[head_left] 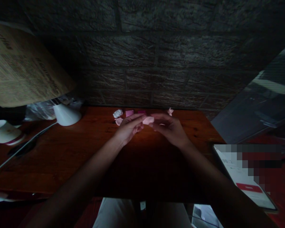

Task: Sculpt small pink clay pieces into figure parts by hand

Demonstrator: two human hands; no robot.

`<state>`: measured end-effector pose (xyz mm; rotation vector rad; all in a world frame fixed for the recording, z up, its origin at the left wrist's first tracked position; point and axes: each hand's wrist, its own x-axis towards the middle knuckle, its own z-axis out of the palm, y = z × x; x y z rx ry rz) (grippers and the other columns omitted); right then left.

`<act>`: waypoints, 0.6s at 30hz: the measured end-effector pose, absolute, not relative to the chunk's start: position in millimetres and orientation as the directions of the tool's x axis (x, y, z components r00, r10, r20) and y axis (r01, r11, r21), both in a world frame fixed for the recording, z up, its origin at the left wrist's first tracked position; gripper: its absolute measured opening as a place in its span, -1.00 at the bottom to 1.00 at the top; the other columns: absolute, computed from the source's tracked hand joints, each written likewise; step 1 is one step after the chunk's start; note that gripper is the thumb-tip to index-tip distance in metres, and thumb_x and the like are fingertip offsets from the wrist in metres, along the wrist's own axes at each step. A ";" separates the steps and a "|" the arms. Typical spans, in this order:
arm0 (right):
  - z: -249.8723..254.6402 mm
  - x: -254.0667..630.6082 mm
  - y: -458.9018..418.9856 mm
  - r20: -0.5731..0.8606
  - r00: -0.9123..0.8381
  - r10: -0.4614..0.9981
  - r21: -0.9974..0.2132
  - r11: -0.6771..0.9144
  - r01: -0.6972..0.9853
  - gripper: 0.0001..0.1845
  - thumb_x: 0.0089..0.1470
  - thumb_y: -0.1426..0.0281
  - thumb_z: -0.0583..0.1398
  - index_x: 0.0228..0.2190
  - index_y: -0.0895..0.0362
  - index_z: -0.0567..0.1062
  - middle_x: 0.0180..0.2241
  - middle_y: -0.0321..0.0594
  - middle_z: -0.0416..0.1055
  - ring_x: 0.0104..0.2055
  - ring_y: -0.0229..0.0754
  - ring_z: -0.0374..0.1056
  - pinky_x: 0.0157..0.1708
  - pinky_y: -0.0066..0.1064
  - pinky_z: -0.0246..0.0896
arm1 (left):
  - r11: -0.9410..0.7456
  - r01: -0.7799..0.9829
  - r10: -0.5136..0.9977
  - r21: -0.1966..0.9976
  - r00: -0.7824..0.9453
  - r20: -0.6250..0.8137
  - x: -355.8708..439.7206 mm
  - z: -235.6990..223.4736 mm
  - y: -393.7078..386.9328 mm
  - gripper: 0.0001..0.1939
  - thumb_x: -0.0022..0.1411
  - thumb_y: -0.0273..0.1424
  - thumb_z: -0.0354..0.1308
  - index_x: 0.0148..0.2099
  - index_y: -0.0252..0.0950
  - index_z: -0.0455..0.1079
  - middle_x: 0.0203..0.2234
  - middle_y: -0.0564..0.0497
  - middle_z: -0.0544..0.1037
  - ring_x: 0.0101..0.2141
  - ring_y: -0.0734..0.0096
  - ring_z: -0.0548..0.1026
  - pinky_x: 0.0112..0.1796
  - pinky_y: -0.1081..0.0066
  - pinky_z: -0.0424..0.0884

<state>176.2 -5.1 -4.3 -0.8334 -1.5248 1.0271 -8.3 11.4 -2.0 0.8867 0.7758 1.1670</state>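
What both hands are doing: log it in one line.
left hand: pinching pale pink piece; right hand: at its right edge; wooden table: white crumpled lump, pink square

Wooden table (66, 152) against a dark block wall (137, 50). Left: newsprint-patterned lampshade (26, 69) above a white conical lamp base (66, 115); pale cord (33, 138) running toward the near left; clear plastic bag (38, 110) behind; paper cup (4, 131) near the cord. Lower right: partly pixelated tablet (238, 174).

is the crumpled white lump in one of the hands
No, the crumpled white lump lies on the wooden table, beyond the left hand, which holds a pale pink piece.
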 end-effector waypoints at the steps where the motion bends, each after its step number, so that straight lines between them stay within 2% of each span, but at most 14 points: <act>1: -4.7 176.2 -4.7 0.376 -0.184 0.908 -0.925 0.381 -0.008 -0.71 -0.03 0.33 0.41 -0.20 -0.01 0.64 -0.20 -0.28 0.66 -0.23 -0.17 0.56 -0.27 -0.29 0.46 | 0.141 -0.428 0.975 0.893 0.218 -0.049 -8.3 -2.4 11.8 -0.80 -0.03 -0.44 0.50 -0.29 -0.31 0.64 -0.55 0.08 0.56 -0.59 0.69 0.40 -0.57 0.66 0.29; 6: -4.1 176.1 -4.0 0.338 -0.184 0.923 -0.941 0.337 -0.038 -0.72 -0.05 0.32 0.43 -0.22 0.00 0.65 -0.19 -0.26 0.66 -0.20 -0.15 0.55 -0.27 -0.29 0.46 | 0.078 -0.398 0.978 0.914 0.208 0.007 -7.0 -4.8 12.8 -0.76 -0.07 -0.33 0.54 -0.32 -0.29 0.63 -0.63 0.12 0.48 -0.61 0.68 0.37 -0.60 0.65 0.23; 10: -0.5 178.1 -3.5 0.223 -0.162 0.961 -0.965 0.194 -0.178 -0.69 -0.12 0.33 0.47 -0.24 -0.01 0.67 -0.23 -0.28 0.66 -0.21 -0.16 0.55 -0.33 -0.37 0.45 | -0.078 -0.336 0.981 0.939 0.140 0.132 -7.4 -6.4 14.4 -0.76 0.00 -0.23 0.50 -0.33 -0.26 0.63 -0.60 0.13 0.46 -0.64 0.68 0.30 -0.64 0.61 0.14; 13: 1.8 181.3 -2.3 0.097 -0.157 0.983 -0.941 0.039 -0.336 -0.68 -0.16 0.33 0.49 -0.26 -0.02 0.67 -0.24 -0.30 0.66 -0.25 -0.22 0.55 -0.33 -0.44 0.43 | -0.243 -0.279 0.961 0.929 0.061 0.270 -8.2 -7.4 14.6 -0.78 0.03 -0.29 0.48 -0.24 -0.22 0.63 -0.49 0.10 0.54 -0.59 0.64 0.32 -0.63 0.57 0.16; 18: 2.7 182.9 -0.9 -0.074 -0.225 0.972 -0.868 -0.174 -0.465 -0.72 -0.18 0.35 0.49 -0.33 0.04 0.65 -0.23 -0.24 0.66 -0.21 -0.22 0.55 -0.32 -0.49 0.38 | -0.353 -0.164 0.912 0.921 0.161 0.378 -7.6 -9.1 10.4 -0.66 0.07 -0.37 0.45 -0.06 -0.15 0.61 -0.40 0.05 0.65 -0.56 0.56 0.39 -0.59 0.51 0.27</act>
